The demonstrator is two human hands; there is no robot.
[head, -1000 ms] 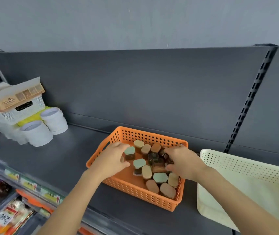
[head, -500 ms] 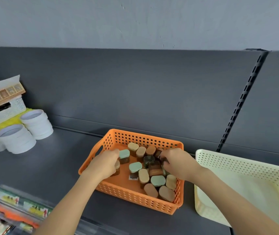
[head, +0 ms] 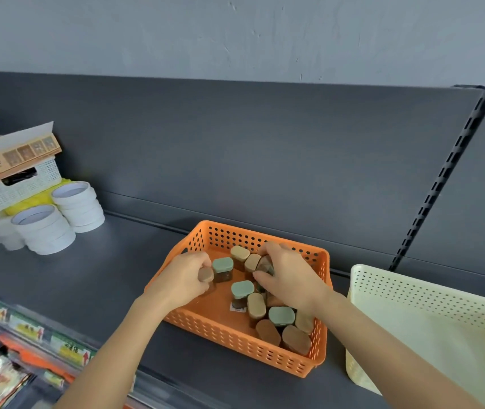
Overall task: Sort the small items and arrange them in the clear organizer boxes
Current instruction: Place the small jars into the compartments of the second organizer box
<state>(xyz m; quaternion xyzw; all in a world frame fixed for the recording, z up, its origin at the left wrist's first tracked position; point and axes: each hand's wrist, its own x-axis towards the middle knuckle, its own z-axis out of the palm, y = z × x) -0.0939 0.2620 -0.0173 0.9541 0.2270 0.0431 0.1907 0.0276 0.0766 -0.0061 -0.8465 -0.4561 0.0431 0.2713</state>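
An orange perforated basket point(head: 229, 340) sits on the dark shelf and holds several small jars with green, beige and brown lids. My left hand point(head: 180, 280) is at the basket's left side and pinches a brown-lidded jar point(head: 205, 275). Beside it stands a green-lidded jar point(head: 222, 265). My right hand point(head: 290, 277) reaches over the middle of the basket and grips a dark jar point(head: 265, 265). Other jars lie under and in front of that hand.
A cream perforated basket point(head: 430, 293) stands right of the orange one. At the far left are stacked white tape rolls point(head: 43, 228), a white basket point(head: 14, 190) and a cardboard box point(head: 14, 157). Price labels point(head: 26, 324) line the shelf's front edge.
The view shifted slightly. My left hand now holds a brown-lidded jar just clear of the green one. My right hand moved toward the basket's back and lifted a dark jar.
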